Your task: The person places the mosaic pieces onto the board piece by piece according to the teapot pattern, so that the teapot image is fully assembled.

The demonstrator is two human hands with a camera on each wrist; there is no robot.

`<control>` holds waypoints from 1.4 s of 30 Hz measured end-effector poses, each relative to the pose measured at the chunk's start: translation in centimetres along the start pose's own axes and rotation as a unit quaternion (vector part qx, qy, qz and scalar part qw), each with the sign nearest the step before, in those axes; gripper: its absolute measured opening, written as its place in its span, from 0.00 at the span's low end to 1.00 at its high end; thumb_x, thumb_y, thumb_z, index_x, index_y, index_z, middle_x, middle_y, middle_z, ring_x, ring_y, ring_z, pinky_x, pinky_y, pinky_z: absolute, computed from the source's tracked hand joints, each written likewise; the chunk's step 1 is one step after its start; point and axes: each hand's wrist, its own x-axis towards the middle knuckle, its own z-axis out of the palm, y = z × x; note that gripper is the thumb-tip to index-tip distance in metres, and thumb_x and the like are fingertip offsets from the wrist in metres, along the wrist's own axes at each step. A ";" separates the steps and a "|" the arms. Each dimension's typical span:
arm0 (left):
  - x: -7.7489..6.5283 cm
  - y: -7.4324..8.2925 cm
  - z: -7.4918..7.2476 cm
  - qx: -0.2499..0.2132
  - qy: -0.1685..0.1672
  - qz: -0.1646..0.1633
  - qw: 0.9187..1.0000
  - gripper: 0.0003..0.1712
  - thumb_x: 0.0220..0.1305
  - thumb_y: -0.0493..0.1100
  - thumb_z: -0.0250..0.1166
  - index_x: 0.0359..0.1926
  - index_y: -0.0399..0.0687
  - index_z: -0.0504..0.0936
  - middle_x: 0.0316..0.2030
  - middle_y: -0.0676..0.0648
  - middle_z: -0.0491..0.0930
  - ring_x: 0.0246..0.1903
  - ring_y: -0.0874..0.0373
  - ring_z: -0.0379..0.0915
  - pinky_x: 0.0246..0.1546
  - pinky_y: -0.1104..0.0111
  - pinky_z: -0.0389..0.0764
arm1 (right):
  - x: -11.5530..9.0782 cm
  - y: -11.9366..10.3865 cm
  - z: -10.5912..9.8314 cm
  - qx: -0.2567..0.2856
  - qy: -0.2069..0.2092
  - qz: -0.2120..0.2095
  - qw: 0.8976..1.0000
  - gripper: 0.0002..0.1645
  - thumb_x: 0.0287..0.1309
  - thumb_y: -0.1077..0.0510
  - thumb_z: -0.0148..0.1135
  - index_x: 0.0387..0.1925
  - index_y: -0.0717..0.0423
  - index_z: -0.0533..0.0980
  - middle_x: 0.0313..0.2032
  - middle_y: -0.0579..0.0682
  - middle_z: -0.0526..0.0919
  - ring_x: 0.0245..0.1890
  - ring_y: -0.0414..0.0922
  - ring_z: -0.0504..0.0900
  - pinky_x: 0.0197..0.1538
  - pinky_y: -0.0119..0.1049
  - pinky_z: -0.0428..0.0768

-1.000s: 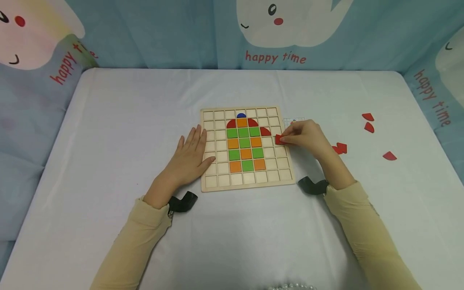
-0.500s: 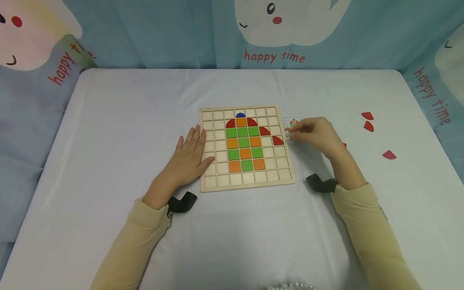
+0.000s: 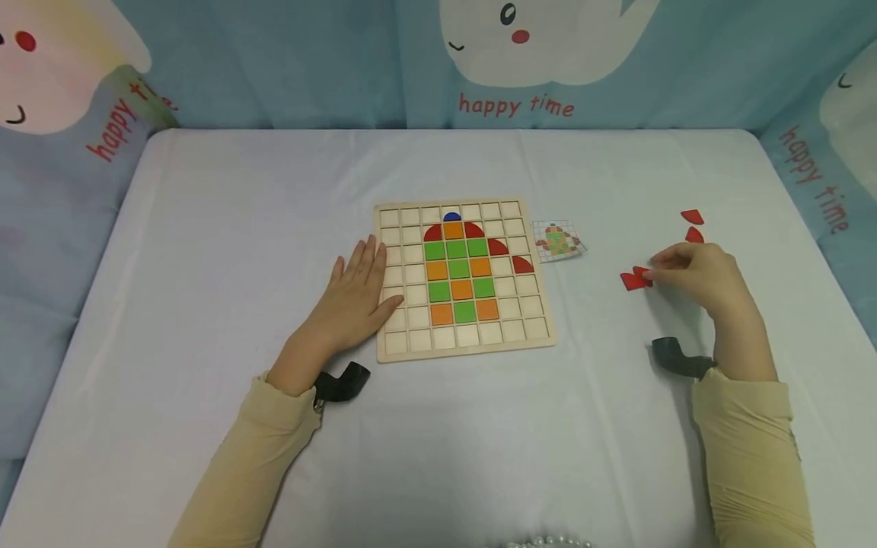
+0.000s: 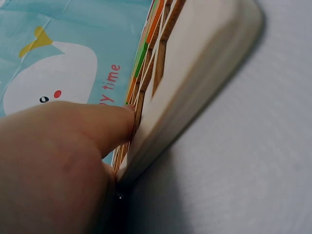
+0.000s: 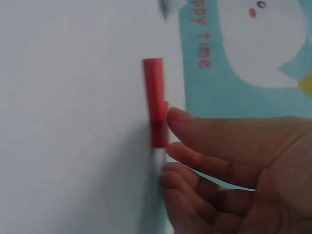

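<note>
My left hand (image 3: 346,308) lies flat on the left edge of a wooden grid board (image 3: 404,346), fingers spread; in the left wrist view its thumb (image 4: 114,124) rests on the board's edge. The board bears green and orange squares, red quarter-round tiles (image 3: 522,264) and a blue half-round tile (image 3: 451,217). At the right, my right hand (image 3: 706,278) reaches down to a red tile (image 3: 641,275) that overlaps another red tile (image 3: 629,282). In the right wrist view its thumb and forefinger tips are at the tile's edge, slightly apart; no firm grip shows.
A small printed pattern card (image 3: 558,240) lies right of the board. Beyond my right hand are two more red tiles (image 3: 693,217). A string of white beads (image 3: 548,543) shows at the bottom edge, and a blue printed curtain (image 3: 329,68) stands behind the table.
A red tile that my right hand held now sits in the board's right part. That hand has moved right, away from the board, to the loose red tiles. The left hand stays in place.
</note>
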 end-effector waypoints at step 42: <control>-0.4 0.1 0.3 -0.003 0.024 0.007 1.000 0.45 0.71 0.54 0.48 0.72 0.31 0.37 0.72 0.35 0.31 0.71 0.43 0.24 0.66 0.47 0.32 | -1.1 -8.8 4.5 0.100 -0.106 -0.186 0.972 0.07 0.55 0.60 0.67 0.37 0.57 0.83 0.34 0.50 0.84 0.35 0.45 0.76 0.36 0.30 0.75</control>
